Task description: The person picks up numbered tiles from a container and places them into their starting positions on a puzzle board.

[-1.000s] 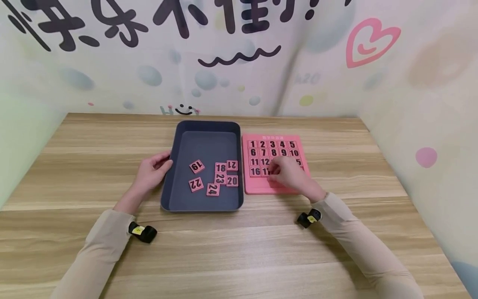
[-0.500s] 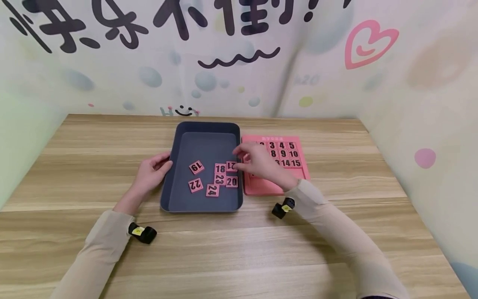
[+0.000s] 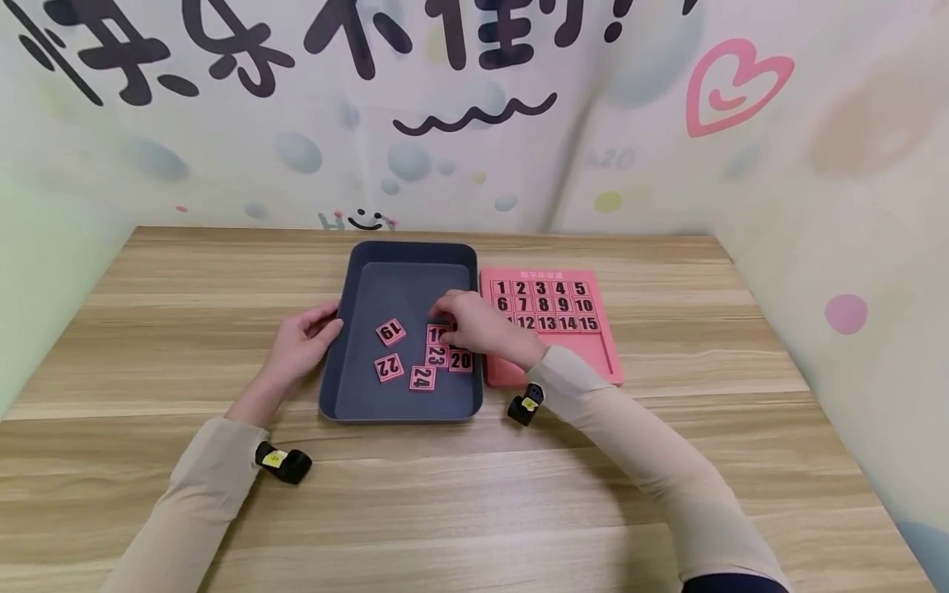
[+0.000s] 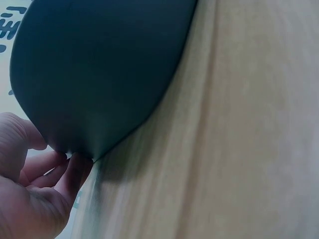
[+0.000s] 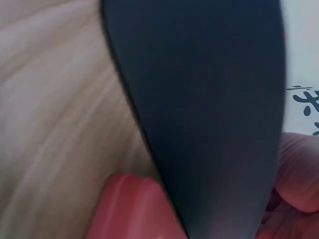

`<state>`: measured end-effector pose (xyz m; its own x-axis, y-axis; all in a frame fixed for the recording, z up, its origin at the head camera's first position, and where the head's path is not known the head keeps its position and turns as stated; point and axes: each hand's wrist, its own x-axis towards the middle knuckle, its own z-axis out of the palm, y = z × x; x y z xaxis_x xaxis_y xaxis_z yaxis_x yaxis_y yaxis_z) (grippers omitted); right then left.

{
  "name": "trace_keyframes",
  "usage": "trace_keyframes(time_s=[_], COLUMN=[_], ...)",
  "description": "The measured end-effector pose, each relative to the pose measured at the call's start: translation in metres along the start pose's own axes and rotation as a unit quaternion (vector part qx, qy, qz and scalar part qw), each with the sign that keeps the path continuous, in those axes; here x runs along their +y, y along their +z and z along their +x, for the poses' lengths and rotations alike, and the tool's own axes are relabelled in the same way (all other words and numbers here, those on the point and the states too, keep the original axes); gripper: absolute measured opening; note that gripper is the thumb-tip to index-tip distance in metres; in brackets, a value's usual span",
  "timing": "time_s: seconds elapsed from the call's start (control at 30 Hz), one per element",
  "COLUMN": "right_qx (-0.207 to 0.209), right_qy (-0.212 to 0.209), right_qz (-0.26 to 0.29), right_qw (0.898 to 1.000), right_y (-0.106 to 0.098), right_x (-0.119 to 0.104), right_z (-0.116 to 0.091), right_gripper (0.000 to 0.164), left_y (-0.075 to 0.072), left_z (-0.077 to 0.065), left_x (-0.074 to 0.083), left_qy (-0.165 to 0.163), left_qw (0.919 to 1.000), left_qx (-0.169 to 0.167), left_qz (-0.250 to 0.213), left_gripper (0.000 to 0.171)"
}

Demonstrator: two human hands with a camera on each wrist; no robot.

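Observation:
In the head view my left hand (image 3: 300,342) holds the dark blue tray (image 3: 400,408) by its left side. In the left wrist view its thumb and fingertips are against the tray's outer wall (image 4: 109,74). My right hand (image 3: 482,325) reaches over the tray's right rim, thumb and fingers bent and apart, just above the tile 18 (image 3: 434,333), partly covering it. Tile 21 is hidden beneath this hand. Nearby lie tile 23 (image 3: 437,357), tile 20 (image 3: 460,361), tile 24 (image 3: 423,378), tile 22 (image 3: 389,367) and tile 19 (image 3: 390,332).
Right of the tray lies a pink number puzzle board (image 3: 552,358), with rows of tiles from 1 to 15 in view. My right hand and wrist cover its lower left part. Both stand on a wooden table (image 3: 415,502) before a printed wall (image 3: 296,189).
My right hand has left the lower part of the pink board and moved left, over the tiles in the tray. The left hand stays at the tray's side.

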<state>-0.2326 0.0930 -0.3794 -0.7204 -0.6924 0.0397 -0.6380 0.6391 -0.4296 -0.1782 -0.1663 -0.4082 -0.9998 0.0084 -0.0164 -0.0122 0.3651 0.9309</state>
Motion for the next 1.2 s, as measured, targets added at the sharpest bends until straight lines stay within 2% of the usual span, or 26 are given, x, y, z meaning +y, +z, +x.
trace_keyframes(time_s=[0.2,0.53,0.77,0.93,1.07,1.2], right_qx=[-0.036,-0.079,-0.072,-0.050,-0.019,0.015], right_qy=[0.015,0.011,0.001,-0.002,-0.001,-0.004], right_qz=[-0.014,-0.024,-0.049,-0.013,0.049,0.109], right_qw=[0.999,0.997,0.996,0.999,0.999,0.994], right_y=[-0.001,-0.004,0.000,-0.003,-0.013,-0.025], right_x=[-0.002,-0.002,-0.001,0.001,0.000,0.001], right_z=[0.004,0.007,0.009,0.007,0.000,-0.014], right_gripper=[0.025,0.027,0.029,0.030,0.032,0.033], left_y=[0.000,0.000,0.001,0.001,0.000,0.000], left_z=[0.001,0.001,0.001,0.002,0.002,0.001], left_x=[-0.001,0.001,0.000,0.000,0.000,0.000], left_qy=[-0.004,-0.015,-0.009,-0.008,-0.005,-0.003], left_qw=[1.0000,0.9999,0.9999,1.0000,1.0000,1.0000], left_qx=[0.000,-0.002,0.002,0.001,0.000,0.000], left_qz=[0.002,0.003,0.004,0.002,0.000,0.000], left_gripper=[0.042,0.042,0.041,0.041,0.041,0.042])
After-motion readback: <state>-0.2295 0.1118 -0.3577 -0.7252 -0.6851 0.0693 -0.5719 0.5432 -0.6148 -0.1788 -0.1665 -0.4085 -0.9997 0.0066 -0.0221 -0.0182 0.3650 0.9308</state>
